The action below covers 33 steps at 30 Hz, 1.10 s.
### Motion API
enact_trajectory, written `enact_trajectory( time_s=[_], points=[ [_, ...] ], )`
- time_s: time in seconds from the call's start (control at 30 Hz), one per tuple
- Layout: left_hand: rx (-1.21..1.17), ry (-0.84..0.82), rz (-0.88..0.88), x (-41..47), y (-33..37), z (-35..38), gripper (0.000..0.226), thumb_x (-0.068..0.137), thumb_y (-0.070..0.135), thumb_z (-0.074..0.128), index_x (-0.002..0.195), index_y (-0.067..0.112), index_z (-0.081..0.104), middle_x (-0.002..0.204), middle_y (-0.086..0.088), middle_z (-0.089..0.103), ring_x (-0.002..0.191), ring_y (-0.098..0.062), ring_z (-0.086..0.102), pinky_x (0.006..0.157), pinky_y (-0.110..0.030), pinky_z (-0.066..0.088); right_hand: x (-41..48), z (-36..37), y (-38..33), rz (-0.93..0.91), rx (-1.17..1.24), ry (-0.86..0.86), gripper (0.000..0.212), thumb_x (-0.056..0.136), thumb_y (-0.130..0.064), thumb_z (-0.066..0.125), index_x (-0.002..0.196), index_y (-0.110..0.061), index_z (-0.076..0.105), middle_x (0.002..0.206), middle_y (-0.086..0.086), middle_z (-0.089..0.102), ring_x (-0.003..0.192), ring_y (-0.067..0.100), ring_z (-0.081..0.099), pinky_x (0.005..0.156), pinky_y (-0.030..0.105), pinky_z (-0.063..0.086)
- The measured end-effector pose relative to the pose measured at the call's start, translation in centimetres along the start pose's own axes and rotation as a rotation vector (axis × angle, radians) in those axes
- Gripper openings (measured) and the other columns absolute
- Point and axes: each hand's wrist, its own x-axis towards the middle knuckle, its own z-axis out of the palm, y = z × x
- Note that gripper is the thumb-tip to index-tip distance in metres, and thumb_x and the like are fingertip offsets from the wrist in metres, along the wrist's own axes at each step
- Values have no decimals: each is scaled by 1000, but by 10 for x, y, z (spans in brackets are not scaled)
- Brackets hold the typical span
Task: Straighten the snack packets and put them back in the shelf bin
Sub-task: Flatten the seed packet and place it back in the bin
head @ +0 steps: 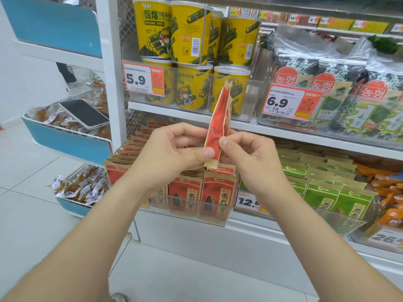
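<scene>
held packet (218, 123): paper, matt, brown kraft edges round a red printed face, lightly creased
packets in the bin (218, 192): same matt kraft paper, red print
shelf bin (196, 217): clear hard plastic, smooth, glossy
yellow tubs (157, 29): glossy printed wrap, smooth white plastic lids
seaweed bags (340, 68): thin clear plastic film, crinkled, shiny
phone (85, 113): glossy dark screen, smooth white casing
price tag (142, 80): flat paper or card, matt
floor tiles (32, 203): smooth, faint sheen
</scene>
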Motion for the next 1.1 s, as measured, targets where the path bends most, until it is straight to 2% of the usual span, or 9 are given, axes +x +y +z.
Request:
enact_trajectory(
  time_s=[0.17, 0.47, 0.57, 0.63, 0.7, 0.77, 0.83, 0.9, 1.1],
  points=[
    [-55, -97, -15, 0, -1, -8, 45, 88, 0, 77, 132, 6, 69, 121, -12, 80, 110, -26, 79, 80, -31, 65, 1, -5, 0, 13, 32, -44, 18, 104, -15, 70, 91, -8, 79, 106, 7, 82, 104, 32, 78, 96, 50, 64],
    [45, -51, -44, -2, 1, -6, 46, 96, -13, 69, 135, 13, 67, 122, -7, 80, 111, -28, 79, 86, -41, 67, -1, -2, 0, 24, -32, -25, 16, 100, -17, 77, 85, -13, 82, 102, 4, 82, 90, 22, 80, 84, 54, 66],
    [-38, -61, -81, -2, 2, 0, 39, 105, 2, 63, 140, 18, 61, 126, -9, 79, 112, -34, 78, 87, -53, 66, -5, 0, -1, -51, -232, 0, 13, 84, -24, 91, 75, -21, 82, 119, -10, 75, 94, 2, 73, 87, 42, 65],
    [-1, -35, -85, -2, 1, 6, 32, 111, 20, 58, 143, 25, 59, 126, -3, 79, 112, -28, 78, 84, -49, 66, -7, 5, 0, -88, -358, -42, 17, 73, -27, 97, 73, -28, 80, 125, -16, 69, 100, -2, 67, 87, 37, 62],
    [92, 57, -77, 0, -2, 7, 30, 115, 28, 49, 144, 30, 57, 125, 5, 79, 113, -19, 78, 88, -43, 64, -7, 7, 3, -85, -377, -73, 22, 72, -32, 98, 80, -30, 77, 122, -15, 66, 98, 5, 69, 84, 39, 62],
    [94, 82, -104, 2, -3, 5, 31, 117, 28, 42, 144, 31, 59, 126, 6, 79, 115, -17, 77, 101, -49, 60, -5, 6, 4, -71, -309, -31, 27, 82, -31, 92, 96, -30, 69, 113, -7, 69, 84, 14, 72, 75, 42, 63],
    [-9, -8, -156, 2, -1, 4, 33, 118, 23, 40, 143, 27, 62, 129, -1, 78, 120, -23, 75, 106, -55, 56, -2, 4, 1, -10, -137, 51, 25, 95, -26, 82, 114, -27, 65, 104, 5, 74, 78, 23, 74, 68, 42, 64],
    [-111, -90, -190, -1, 2, 7, 35, 118, 17, 39, 143, 21, 63, 131, -8, 77, 123, -28, 73, 106, -55, 56, 0, 1, -3, 6, -52, 77, 20, 102, -21, 74, 122, -24, 72, 98, 6, 79, 80, 19, 76, 64, 32, 60],
    [114, 80, -47, 3, -4, 9, 32, 110, 7, 59, 136, 24, 67, 123, 5, 79, 112, -16, 77, 97, -47, 64, 2, 0, 0, -10, -137, 106, 16, 95, -8, 75, 85, -20, 78, 87, 4, 81, 77, 16, 73, 74, 40, 63]
  ],
)
